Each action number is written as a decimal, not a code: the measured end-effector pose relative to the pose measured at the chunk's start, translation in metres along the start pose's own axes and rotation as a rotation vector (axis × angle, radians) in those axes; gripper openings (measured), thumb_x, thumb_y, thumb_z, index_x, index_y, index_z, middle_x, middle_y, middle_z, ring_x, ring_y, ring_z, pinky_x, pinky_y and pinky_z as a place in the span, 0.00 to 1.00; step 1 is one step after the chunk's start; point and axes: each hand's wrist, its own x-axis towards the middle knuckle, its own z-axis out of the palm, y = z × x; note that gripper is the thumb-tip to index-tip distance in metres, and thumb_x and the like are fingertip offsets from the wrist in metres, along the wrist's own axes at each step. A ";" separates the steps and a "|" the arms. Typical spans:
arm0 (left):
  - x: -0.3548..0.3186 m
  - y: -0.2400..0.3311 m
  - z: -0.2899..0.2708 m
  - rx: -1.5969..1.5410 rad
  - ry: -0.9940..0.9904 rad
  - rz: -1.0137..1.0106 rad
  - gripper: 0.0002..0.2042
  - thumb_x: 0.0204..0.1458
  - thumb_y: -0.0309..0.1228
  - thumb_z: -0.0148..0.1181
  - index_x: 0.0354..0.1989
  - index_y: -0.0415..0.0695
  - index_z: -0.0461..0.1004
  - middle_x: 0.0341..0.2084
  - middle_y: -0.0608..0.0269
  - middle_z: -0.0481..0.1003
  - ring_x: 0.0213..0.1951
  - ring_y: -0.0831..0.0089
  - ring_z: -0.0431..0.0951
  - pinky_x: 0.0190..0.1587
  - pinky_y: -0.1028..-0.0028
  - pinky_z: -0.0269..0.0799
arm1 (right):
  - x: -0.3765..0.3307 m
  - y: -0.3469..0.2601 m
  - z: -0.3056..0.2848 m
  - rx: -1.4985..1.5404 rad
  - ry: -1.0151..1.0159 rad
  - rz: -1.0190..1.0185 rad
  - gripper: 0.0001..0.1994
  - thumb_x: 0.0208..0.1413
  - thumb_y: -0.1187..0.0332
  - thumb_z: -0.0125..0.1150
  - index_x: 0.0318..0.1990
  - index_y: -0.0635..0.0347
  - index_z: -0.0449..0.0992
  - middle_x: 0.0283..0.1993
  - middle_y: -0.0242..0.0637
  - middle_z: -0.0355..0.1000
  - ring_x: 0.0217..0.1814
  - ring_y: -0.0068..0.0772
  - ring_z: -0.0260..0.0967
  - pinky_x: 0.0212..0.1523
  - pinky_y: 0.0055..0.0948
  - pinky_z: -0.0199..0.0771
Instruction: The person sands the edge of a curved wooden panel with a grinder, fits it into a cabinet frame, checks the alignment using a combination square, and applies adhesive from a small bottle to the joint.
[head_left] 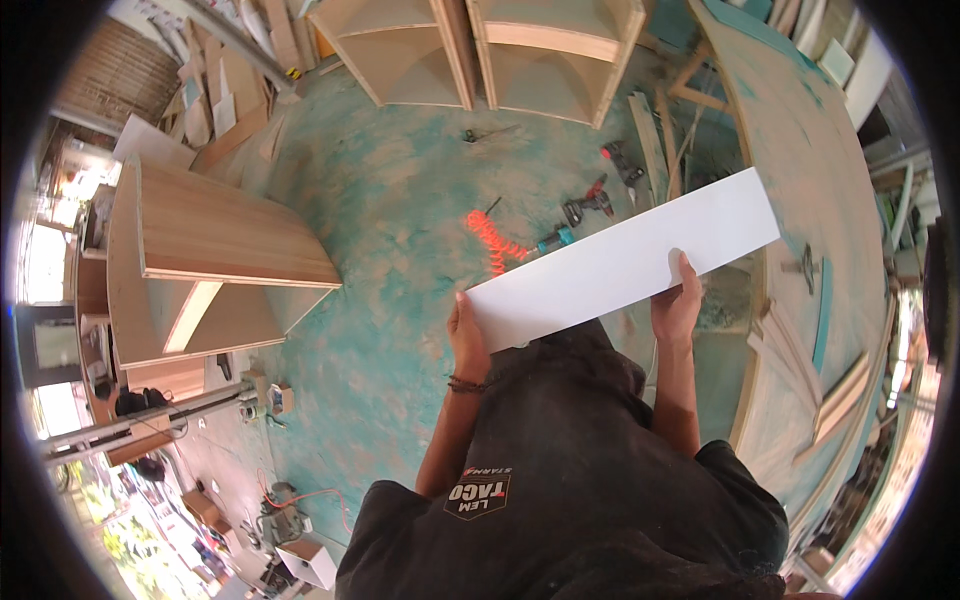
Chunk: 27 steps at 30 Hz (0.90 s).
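Note:
A long white board [620,262] is held up in front of my body, slanting from lower left to upper right. My left hand [467,335] grips its left end, thumb upward along the short edge. Farther along, my right hand [677,300] holds the lower edge, its thumb on the white face and its fingers hidden underneath. The board's right end sticks out past my right hand, over the edge of the workbench [830,150].
Below the board, power drills [588,203] and a coiled orange air hose [490,235] lie on the green-stained floor [370,220]. Wooden cabinet carcasses stand at the left [230,225] and far side [555,60]. Wood strips [842,395] rest on the workbench.

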 end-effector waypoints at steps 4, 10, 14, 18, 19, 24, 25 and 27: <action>0.052 0.038 -0.017 -0.093 0.074 -0.084 0.23 0.69 0.49 0.48 0.49 0.39 0.79 0.41 0.66 0.80 0.41 0.76 0.78 0.44 0.72 0.76 | 0.068 0.032 0.060 -0.107 -0.056 0.113 0.23 0.63 0.61 0.58 0.62 0.60 0.68 0.57 0.32 0.73 0.58 0.33 0.73 0.55 0.38 0.75; 0.165 0.119 0.013 -0.375 -0.142 0.023 0.31 0.69 0.54 0.40 0.68 0.39 0.64 0.58 0.58 0.73 0.59 0.67 0.73 0.61 0.64 0.66 | 0.216 0.100 0.136 -0.035 -0.076 0.343 0.20 0.62 0.63 0.58 0.59 0.58 0.70 0.54 0.34 0.75 0.55 0.33 0.74 0.50 0.37 0.78; 0.244 0.212 0.109 -0.448 -0.313 0.313 0.43 0.63 0.65 0.43 0.76 0.43 0.48 0.71 0.51 0.58 0.70 0.60 0.60 0.71 0.58 0.53 | 0.338 0.152 0.190 0.009 -0.029 0.523 0.16 0.61 0.63 0.58 0.55 0.56 0.72 0.48 0.32 0.76 0.47 0.30 0.77 0.40 0.34 0.79; 0.347 0.276 0.183 -0.187 -0.259 0.714 0.56 0.52 0.74 0.48 0.78 0.45 0.37 0.75 0.46 0.49 0.73 0.58 0.53 0.74 0.55 0.46 | 0.420 0.196 0.261 0.001 0.020 0.766 0.13 0.60 0.65 0.59 0.48 0.61 0.71 0.45 0.36 0.75 0.44 0.30 0.78 0.39 0.31 0.83; 0.369 0.292 0.193 -0.065 -0.183 0.754 0.56 0.52 0.72 0.52 0.78 0.45 0.38 0.71 0.46 0.55 0.71 0.57 0.57 0.73 0.55 0.49 | 0.434 0.198 0.285 0.006 0.148 0.787 0.12 0.59 0.65 0.61 0.44 0.62 0.71 0.42 0.37 0.75 0.41 0.30 0.78 0.39 0.30 0.86; 0.473 0.354 0.208 -0.132 -0.176 0.851 0.40 0.51 0.55 0.69 0.64 0.44 0.59 0.49 0.55 0.74 0.53 0.60 0.75 0.62 0.57 0.66 | 0.501 0.239 0.331 -0.078 -0.084 1.062 0.16 0.58 0.60 0.62 0.43 0.65 0.71 0.36 0.38 0.75 0.36 0.32 0.77 0.40 0.34 0.85; 0.494 0.363 0.201 -0.228 -0.209 0.852 0.38 0.50 0.54 0.71 0.61 0.43 0.61 0.48 0.56 0.74 0.50 0.61 0.76 0.59 0.59 0.68 | 0.505 0.250 0.354 -0.134 -0.068 1.047 0.18 0.59 0.58 0.62 0.44 0.66 0.71 0.37 0.39 0.75 0.37 0.34 0.77 0.42 0.37 0.84; 0.526 0.383 0.194 -0.355 -0.147 0.805 0.29 0.53 0.49 0.72 0.53 0.44 0.65 0.45 0.61 0.74 0.44 0.68 0.76 0.54 0.64 0.70 | 0.513 0.270 0.395 -0.177 -0.024 1.043 0.23 0.59 0.53 0.61 0.45 0.67 0.71 0.39 0.40 0.74 0.40 0.37 0.76 0.46 0.42 0.82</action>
